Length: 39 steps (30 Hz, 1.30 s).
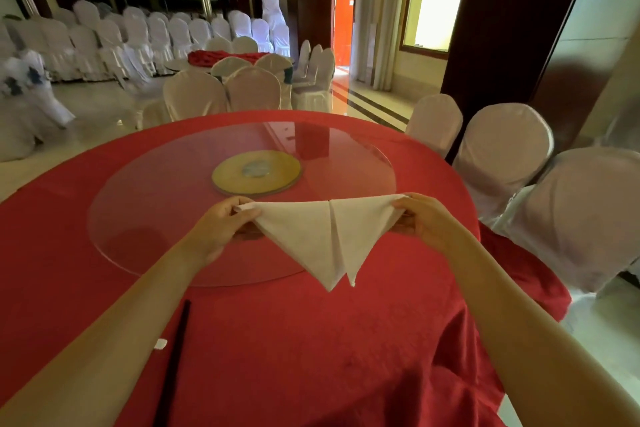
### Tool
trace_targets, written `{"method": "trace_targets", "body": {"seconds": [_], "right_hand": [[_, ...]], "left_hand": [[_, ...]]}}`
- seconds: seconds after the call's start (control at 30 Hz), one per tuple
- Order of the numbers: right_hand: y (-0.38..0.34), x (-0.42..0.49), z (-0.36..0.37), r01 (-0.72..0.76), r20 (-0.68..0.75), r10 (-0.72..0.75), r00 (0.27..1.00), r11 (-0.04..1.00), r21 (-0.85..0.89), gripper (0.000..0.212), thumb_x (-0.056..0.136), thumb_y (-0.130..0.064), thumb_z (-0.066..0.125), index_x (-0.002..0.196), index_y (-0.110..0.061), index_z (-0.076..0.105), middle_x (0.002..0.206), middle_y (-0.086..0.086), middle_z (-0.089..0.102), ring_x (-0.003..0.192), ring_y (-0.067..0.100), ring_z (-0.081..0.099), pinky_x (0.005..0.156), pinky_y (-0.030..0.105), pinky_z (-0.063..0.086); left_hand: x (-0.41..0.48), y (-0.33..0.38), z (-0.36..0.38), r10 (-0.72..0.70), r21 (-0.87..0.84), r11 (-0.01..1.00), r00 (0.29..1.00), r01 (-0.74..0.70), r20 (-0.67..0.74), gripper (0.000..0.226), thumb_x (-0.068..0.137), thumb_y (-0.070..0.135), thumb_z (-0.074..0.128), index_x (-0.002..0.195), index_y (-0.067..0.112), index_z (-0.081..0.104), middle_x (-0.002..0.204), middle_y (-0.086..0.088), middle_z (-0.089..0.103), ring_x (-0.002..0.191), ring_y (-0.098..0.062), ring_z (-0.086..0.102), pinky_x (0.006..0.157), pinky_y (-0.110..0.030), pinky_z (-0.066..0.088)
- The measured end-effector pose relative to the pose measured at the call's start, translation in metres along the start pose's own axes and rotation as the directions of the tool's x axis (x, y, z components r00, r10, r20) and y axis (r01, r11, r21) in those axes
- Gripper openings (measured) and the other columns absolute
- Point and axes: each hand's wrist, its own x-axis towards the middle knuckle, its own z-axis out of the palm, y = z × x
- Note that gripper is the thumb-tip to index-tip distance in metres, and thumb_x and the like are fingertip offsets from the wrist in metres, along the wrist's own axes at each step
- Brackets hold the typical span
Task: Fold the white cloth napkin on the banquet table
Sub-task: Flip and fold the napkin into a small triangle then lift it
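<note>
The white cloth napkin is folded into a downward-pointing triangle with a seam down its middle and two tips at the bottom. It is held up over the near edge of the glass turntable on the red banquet table. My left hand pinches the napkin's left corner. My right hand pinches its right corner. The top edge is stretched straight between both hands.
A gold disc sits at the turntable's centre. Dark chopsticks and a small white rest lie on the cloth near my left forearm. White-covered chairs ring the table on the right and far side.
</note>
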Motion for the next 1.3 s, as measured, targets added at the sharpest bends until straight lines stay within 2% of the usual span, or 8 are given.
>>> {"method": "trace_targets", "body": {"seconds": [0.27, 0.57, 0.77, 0.87, 0.97, 1.07, 1.17, 1.3], "right_hand": [[0.053, -0.002, 0.013, -0.277, -0.181, 0.286, 0.941, 0.958, 0.073, 0.007, 0.08, 0.003, 0.06, 0.074, -0.001, 0.06, 0.07, 0.011, 0.058, 0.059, 0.02, 0.06, 0.041, 0.026, 0.054], [0.176, 0.022, 0.012, -0.481, -0.271, 0.465, 0.843, 0.877, 0.007, 0.022, 0.083, 0.006, 0.053, 0.063, -0.002, 0.052, 0.06, 0.011, 0.049, 0.049, 0.022, 0.053, 0.036, 0.028, 0.052], [0.24, 0.054, 0.014, -0.405, -0.365, 0.28, 0.888, 0.852, -0.332, 0.015, 0.084, -0.011, 0.058, 0.098, -0.007, 0.055, 0.093, 0.014, 0.053, 0.083, 0.023, 0.052, 0.062, 0.028, 0.043], [0.249, 0.055, 0.012, -0.371, -0.387, 0.198, 0.9, 0.816, -0.444, 0.047, 0.085, -0.018, 0.06, 0.128, -0.006, 0.044, 0.126, 0.015, 0.052, 0.112, 0.028, 0.052, 0.078, 0.026, 0.04], [0.247, 0.033, 0.018, -0.271, -0.375, 0.046, 0.926, 0.773, -0.574, 0.054, 0.086, -0.02, 0.06, 0.134, -0.007, 0.038, 0.134, 0.017, 0.042, 0.117, 0.032, 0.047, 0.09, 0.035, 0.041], [0.253, -0.017, 0.029, -0.044, -0.26, -0.204, 0.944, 0.703, -0.71, 0.036, 0.084, -0.021, 0.063, 0.116, -0.008, 0.053, 0.116, 0.013, 0.052, 0.103, 0.03, 0.052, 0.087, 0.039, 0.046], [0.269, -0.062, 0.045, 0.147, 0.013, -0.233, 0.972, 0.567, -0.81, 0.022, 0.079, -0.026, 0.068, 0.094, -0.01, 0.062, 0.096, 0.005, 0.064, 0.091, 0.024, 0.052, 0.081, 0.035, 0.043], [0.287, -0.073, 0.058, 0.128, 0.037, -0.174, 0.984, 0.545, -0.829, 0.02, 0.08, -0.023, 0.067, 0.094, -0.01, 0.062, 0.091, 0.004, 0.062, 0.087, 0.023, 0.05, 0.077, 0.036, 0.045]], "left_hand": [[-0.026, -0.069, 0.024, -0.357, -0.317, 0.902, 0.919, 0.294, -0.165, 0.009, 0.088, 0.0, 0.055, 0.083, 0.006, 0.059, 0.079, -0.011, 0.059, 0.053, -0.009, 0.067, 0.046, -0.022, 0.055], [-0.048, -0.172, 0.049, -0.636, -0.438, 0.742, 0.741, 0.508, -0.217, 0.017, 0.087, -0.009, 0.05, 0.08, 0.006, 0.053, 0.079, -0.014, 0.057, 0.07, -0.022, 0.06, 0.045, -0.029, 0.058], [-0.022, -0.218, 0.06, -0.568, -0.167, 0.814, 0.704, 0.556, -0.426, 0.029, 0.082, -0.013, 0.052, 0.109, -0.003, 0.056, 0.106, -0.021, 0.055, 0.092, -0.029, 0.058, 0.061, -0.033, 0.06], [-0.017, -0.233, 0.056, -0.367, 0.319, 0.744, 0.758, 0.587, -0.539, 0.033, 0.078, -0.001, 0.062, 0.11, 0.003, 0.061, 0.115, -0.02, 0.061, 0.107, -0.034, 0.057, 0.09, -0.039, 0.05], [-0.03, -0.231, 0.068, -0.134, 0.69, 0.572, 0.88, 0.444, -0.455, 0.034, 0.076, 0.011, 0.067, 0.11, 0.012, 0.065, 0.117, -0.014, 0.061, 0.114, -0.033, 0.05, 0.097, -0.04, 0.039], [-0.06, -0.232, 0.097, 0.09, 0.837, 0.543, 0.988, 0.058, -0.127, 0.03, 0.072, 0.015, 0.074, 0.102, 0.016, 0.069, 0.112, -0.005, 0.065, 0.109, -0.028, 0.055, 0.091, -0.039, 0.038], [-0.086, -0.241, 0.118, 0.145, 0.87, 0.442, 0.975, -0.218, 0.171, 0.033, 0.071, 0.024, 0.076, 0.103, 0.015, 0.069, 0.111, -0.001, 0.069, 0.107, -0.025, 0.059, 0.092, -0.035, 0.037], [-0.095, -0.254, 0.136, 0.136, 0.882, 0.424, 0.977, -0.205, 0.162, 0.031, 0.077, 0.025, 0.071, 0.105, 0.012, 0.07, 0.112, -0.001, 0.07, 0.105, -0.023, 0.062, 0.09, -0.037, 0.047]]}}
